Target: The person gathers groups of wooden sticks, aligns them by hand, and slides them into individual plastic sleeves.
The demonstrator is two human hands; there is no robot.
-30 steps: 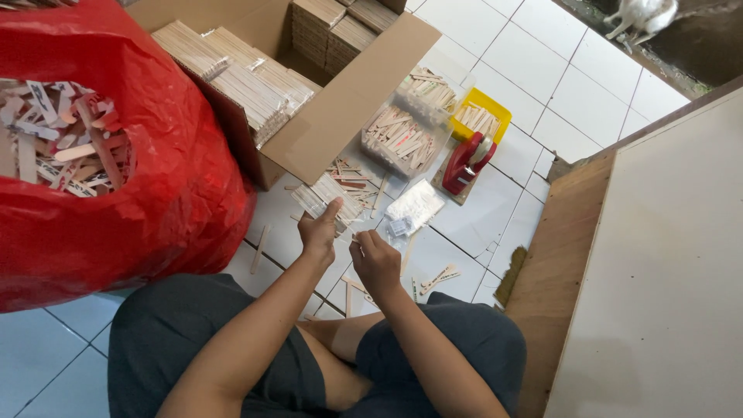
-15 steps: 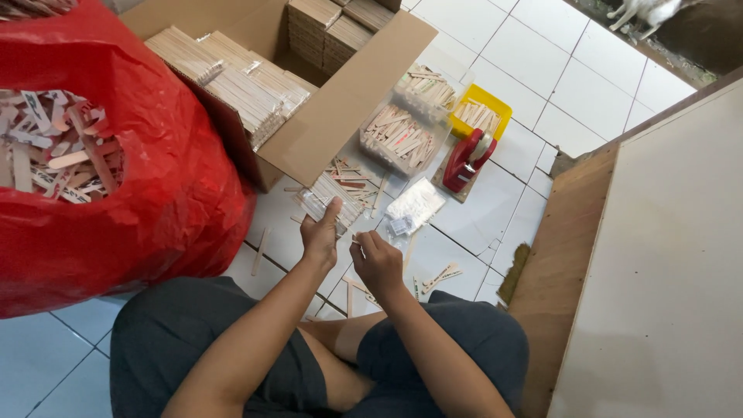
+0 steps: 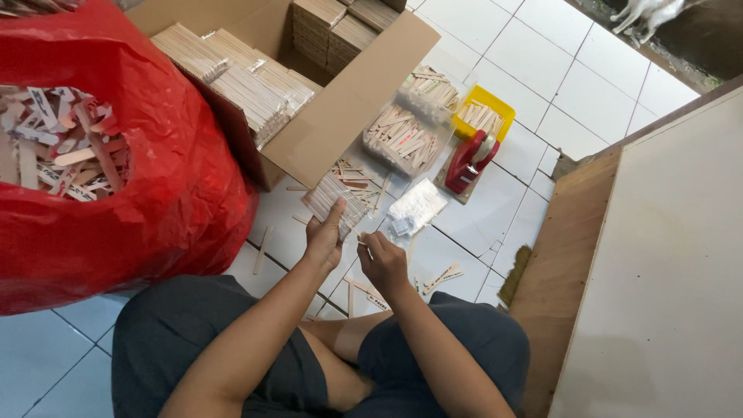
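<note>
— Above the knees, what did the hands hold?
— Left hand [image 3: 325, 238] gripped a fanned stack of flat wooden sticks [image 3: 334, 200]; right hand [image 3: 382, 262], just beside it, pinched what seemed a single stick, too small to tell.
— How far along did the work look?
— Partway, by appearances. Bundles [image 3: 232, 73] were packed in the cardboard box [image 3: 348, 108] beyond the left hand, yet the red bag [image 3: 170, 193] left of it sat full of loose sticks, and more lay scattered on the tiles [image 3: 480, 217] around both hands.
</note>
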